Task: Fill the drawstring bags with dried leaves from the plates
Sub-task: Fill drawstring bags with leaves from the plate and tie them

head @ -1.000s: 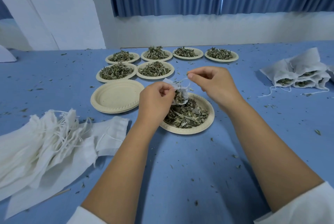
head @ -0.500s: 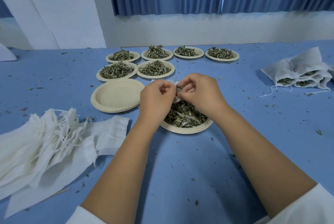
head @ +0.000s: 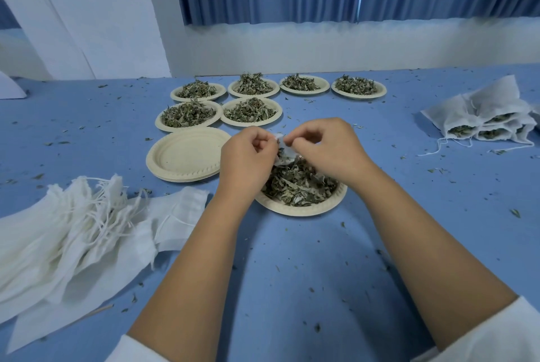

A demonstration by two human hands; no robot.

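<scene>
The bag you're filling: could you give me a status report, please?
Both pinch bag: left grip, right grip, above near plate. Fill hidden. Nothing in the way.

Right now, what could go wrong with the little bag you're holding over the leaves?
Two things, maybe. The left hand and the right hand both pinch the small bag near its top, so leaves could miss the narrow mouth and fall; bits already litter the table. Both wrists also sit low over the plate, so a bump might tip its leaves out.
</scene>
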